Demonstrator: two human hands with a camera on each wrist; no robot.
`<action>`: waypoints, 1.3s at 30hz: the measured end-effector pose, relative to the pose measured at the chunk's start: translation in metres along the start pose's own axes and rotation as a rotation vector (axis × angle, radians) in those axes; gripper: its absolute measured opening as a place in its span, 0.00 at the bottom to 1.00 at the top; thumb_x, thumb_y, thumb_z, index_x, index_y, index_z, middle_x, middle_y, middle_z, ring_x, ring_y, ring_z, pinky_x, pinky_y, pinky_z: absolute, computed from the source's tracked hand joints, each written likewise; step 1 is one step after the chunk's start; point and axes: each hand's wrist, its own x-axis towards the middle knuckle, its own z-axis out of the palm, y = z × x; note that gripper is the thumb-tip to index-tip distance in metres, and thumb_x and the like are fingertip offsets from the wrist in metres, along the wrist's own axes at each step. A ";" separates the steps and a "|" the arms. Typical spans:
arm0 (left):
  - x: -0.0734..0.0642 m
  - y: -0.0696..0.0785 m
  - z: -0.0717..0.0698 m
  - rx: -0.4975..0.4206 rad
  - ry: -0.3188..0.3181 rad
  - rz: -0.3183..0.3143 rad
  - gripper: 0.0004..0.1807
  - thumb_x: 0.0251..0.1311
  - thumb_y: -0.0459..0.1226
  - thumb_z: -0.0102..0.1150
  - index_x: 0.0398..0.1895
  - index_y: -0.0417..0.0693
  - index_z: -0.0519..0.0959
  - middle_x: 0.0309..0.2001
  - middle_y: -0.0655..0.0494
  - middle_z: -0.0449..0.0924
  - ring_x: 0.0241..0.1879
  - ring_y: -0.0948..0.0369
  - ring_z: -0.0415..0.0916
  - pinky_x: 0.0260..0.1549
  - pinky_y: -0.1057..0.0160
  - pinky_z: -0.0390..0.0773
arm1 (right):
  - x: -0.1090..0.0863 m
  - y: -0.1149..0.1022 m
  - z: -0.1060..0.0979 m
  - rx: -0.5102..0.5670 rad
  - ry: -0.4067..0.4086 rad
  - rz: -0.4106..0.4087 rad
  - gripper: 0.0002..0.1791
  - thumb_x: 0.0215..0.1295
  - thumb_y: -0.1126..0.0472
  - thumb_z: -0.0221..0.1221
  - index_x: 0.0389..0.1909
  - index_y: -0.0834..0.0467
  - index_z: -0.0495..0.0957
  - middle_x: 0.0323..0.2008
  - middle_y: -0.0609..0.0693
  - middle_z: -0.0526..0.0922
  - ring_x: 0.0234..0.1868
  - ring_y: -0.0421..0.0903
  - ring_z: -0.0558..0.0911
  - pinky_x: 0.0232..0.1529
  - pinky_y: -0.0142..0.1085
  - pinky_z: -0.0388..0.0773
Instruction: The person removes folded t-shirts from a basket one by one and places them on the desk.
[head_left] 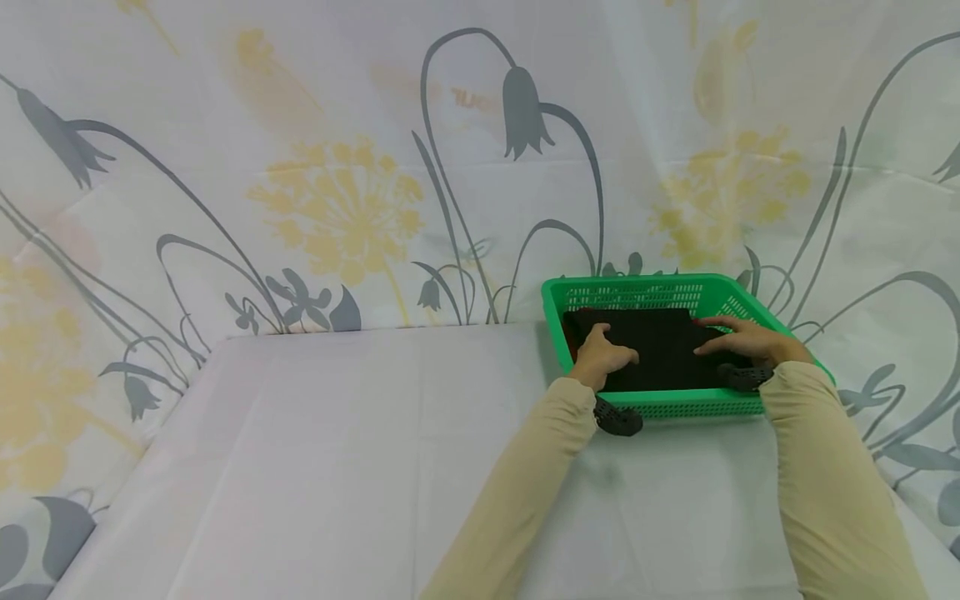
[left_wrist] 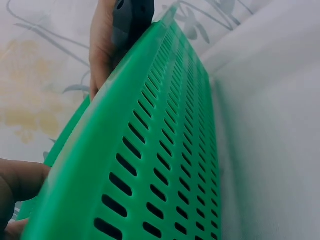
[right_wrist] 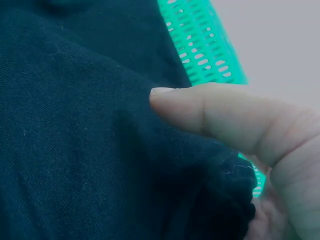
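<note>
A folded black twill cloth [head_left: 652,346] lies in a green perforated plastic basket [head_left: 678,408] and nearly fills it. At the basket's front left, my left hand [head_left: 602,357] reaches over the rim onto the cloth, index finger and thumb straight and spread apart. My right hand [head_left: 746,340] is at the cloth's right end. In the right wrist view, its thumb [right_wrist: 195,107] lies over the cloth and the other fingers are mostly hidden behind the cloth's edge. Part of the left hand shows at the lower left of the left wrist view, beside the basket rim [left_wrist: 90,145].
A little red shows along the cloth's edge inside the basket. The basket stands on a white-covered table [head_left: 337,467], toward its back right. Behind the table hangs a flower-printed curtain [head_left: 480,167]. Both wrists wear black straps.
</note>
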 end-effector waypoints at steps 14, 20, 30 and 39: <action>0.001 -0.001 -0.001 -0.017 -0.006 -0.004 0.39 0.51 0.31 0.71 0.67 0.58 0.67 0.61 0.50 0.70 0.56 0.50 0.70 0.48 0.52 0.76 | 0.000 0.001 -0.001 -0.033 -0.003 0.003 0.46 0.66 0.53 0.60 0.72 0.71 0.46 0.67 0.82 0.36 0.64 0.80 0.46 0.57 0.67 0.58; 0.002 -0.001 0.000 -0.012 0.000 -0.001 0.42 0.51 0.30 0.72 0.69 0.61 0.65 0.61 0.50 0.69 0.56 0.51 0.71 0.45 0.53 0.77 | 0.001 0.001 0.000 -0.022 -0.025 -0.011 0.47 0.64 0.53 0.61 0.72 0.71 0.45 0.67 0.81 0.36 0.64 0.80 0.45 0.58 0.68 0.55; 0.000 0.000 -0.001 -0.056 -0.006 0.024 0.44 0.49 0.26 0.71 0.70 0.61 0.65 0.63 0.51 0.68 0.55 0.51 0.71 0.44 0.54 0.78 | 0.003 0.001 0.001 -0.083 -0.017 -0.037 0.46 0.60 0.54 0.65 0.71 0.69 0.51 0.67 0.81 0.38 0.65 0.79 0.43 0.57 0.69 0.54; -0.004 0.002 -0.002 -0.099 -0.014 0.065 0.45 0.48 0.24 0.69 0.69 0.61 0.65 0.63 0.51 0.68 0.54 0.51 0.71 0.46 0.53 0.77 | -0.002 -0.004 0.000 -0.034 0.024 -0.042 0.46 0.61 0.57 0.64 0.72 0.69 0.49 0.68 0.81 0.36 0.65 0.79 0.44 0.56 0.68 0.57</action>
